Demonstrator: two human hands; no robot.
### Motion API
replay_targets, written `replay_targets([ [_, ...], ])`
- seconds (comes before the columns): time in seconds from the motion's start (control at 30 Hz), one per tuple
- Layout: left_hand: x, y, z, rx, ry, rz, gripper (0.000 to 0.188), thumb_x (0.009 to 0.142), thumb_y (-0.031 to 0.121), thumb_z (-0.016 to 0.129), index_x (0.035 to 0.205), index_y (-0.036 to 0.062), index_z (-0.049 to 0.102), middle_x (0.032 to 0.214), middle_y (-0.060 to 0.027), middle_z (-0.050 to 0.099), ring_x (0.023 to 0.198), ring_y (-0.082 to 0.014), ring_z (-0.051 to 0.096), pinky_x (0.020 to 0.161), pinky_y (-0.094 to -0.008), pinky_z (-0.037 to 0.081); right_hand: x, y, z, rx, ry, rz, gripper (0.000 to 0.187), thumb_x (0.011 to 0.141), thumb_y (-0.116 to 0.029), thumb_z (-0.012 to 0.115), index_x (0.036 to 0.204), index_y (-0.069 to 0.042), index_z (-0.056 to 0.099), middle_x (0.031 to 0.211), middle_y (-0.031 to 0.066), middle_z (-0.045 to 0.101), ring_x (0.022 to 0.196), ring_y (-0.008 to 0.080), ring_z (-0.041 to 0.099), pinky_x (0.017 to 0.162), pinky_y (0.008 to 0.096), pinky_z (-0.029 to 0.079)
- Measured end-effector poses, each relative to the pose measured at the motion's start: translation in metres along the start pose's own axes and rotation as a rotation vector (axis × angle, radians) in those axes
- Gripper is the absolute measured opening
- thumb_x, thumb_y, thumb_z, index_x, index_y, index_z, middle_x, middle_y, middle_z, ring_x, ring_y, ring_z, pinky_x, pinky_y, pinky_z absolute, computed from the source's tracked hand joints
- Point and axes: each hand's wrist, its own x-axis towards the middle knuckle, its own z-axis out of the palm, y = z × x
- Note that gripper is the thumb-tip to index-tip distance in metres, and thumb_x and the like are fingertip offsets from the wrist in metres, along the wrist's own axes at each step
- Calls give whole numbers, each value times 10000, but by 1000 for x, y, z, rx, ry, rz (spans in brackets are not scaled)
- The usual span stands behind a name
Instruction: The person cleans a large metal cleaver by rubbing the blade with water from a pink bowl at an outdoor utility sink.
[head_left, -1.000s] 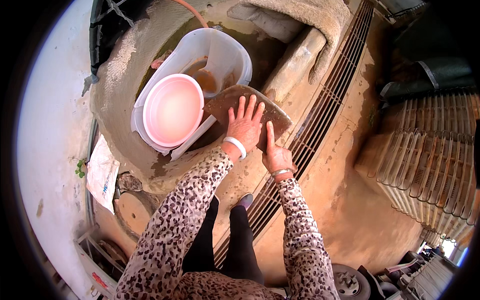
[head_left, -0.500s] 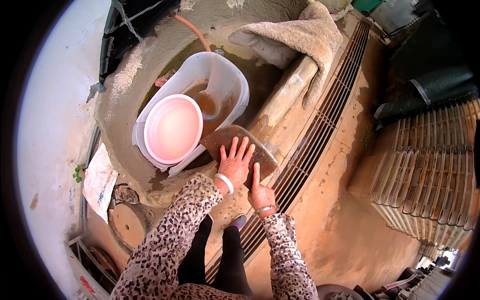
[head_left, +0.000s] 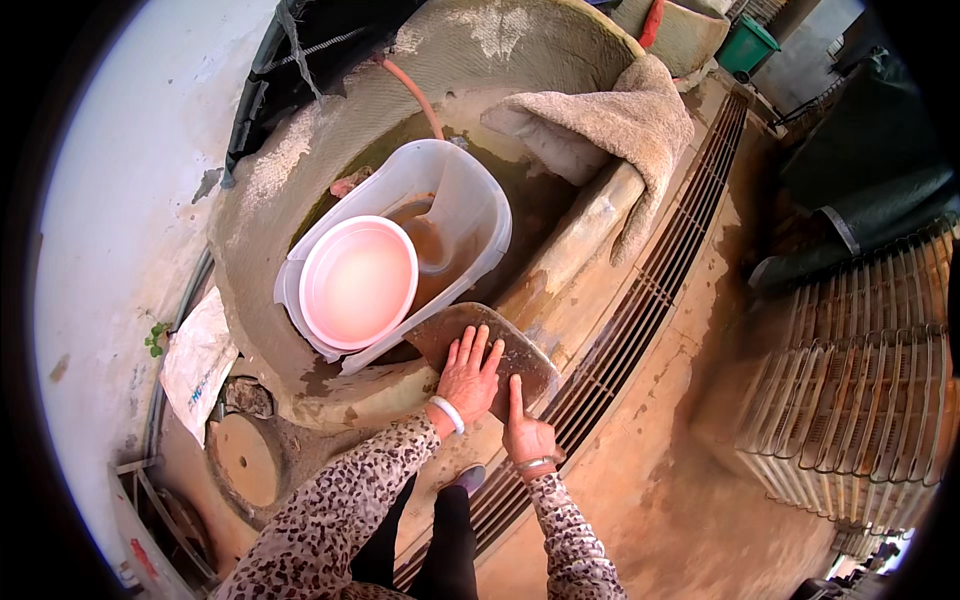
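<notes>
A brown flat slab with rounded corners [head_left: 522, 352] rests at the near edge of a rough stone basin. My left hand [head_left: 470, 382] lies flat on its upper face, fingers stretched out, a white bangle at the wrist. At the slab's near right edge is my right hand [head_left: 528, 435]; its index finger points straight along the slab while the other fingers curl under. What those curled fingers hold, if anything, is hidden. Just beyond, a pink-white round basin [head_left: 358, 283] sits inside a translucent plastic tub [head_left: 478, 190], which has brownish liquid at its bottom.
The stone basin [head_left: 250, 300] surrounds the tub, a beige towel [head_left: 640, 130] draped over its right rim. A slotted drain grate [head_left: 650, 270] runs alongside. Stacked crates [head_left: 860, 370] stand right, a white sack [head_left: 200, 360] and round disc [head_left: 245, 460] left. An orange hose [head_left: 415, 95] enters the basin.
The whole view has shifted, so the basin and hands sit lower in the picture. Both hands keep nearly the same places on the slab, the left one slightly nearer its near side.
</notes>
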Motion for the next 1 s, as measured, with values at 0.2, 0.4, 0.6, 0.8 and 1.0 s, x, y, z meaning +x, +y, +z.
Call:
replay_targets([
  [0.2,-6,-8,0,30,-120,8,644,924,228,577,1507,87,344,1598,-223,182,1479,-419,159,1168,-553,200,-7,-8,10,82,-78,36,983,766,-67,602,1588,-159,71,591,156,636,476,290,626,445,409,481],
  [0.4,83,-20,-22,55,1,26,637,927,208,563,1510,86,338,1606,-217,171,1482,-400,168,1165,-541,223,80,10,-25,52,51,-9,963,774,-71,615,1583,-159,100,621,121,657,490,292,623,466,418,494],
  [0.6,-15,-7,2,37,-215,7,678,896,207,602,1508,61,349,1607,-241,144,1481,-457,125,1159,-576,202,-16,-11,10,142,-168,47,1045,741,-90,647,1584,-134,32,655,185,659,537,328,649,454,438,479],
  [0.8,73,-10,-21,54,-20,21,656,864,157,572,1482,65,374,1589,-207,230,1469,-415,186,1149,-564,246,65,-8,-11,111,72,62,1027,770,-83,653,1573,-103,13,639,155,656,528,339,640,470,437,481],
  [1.0,-16,-3,-3,-1,-292,28,691,863,192,588,1513,124,364,1636,-163,128,1508,-400,70,1146,-661,113,-33,-36,27,286,-220,234,1099,760,-87,657,1565,-94,-92,745,249,671,568,368,659,460,442,477],
])
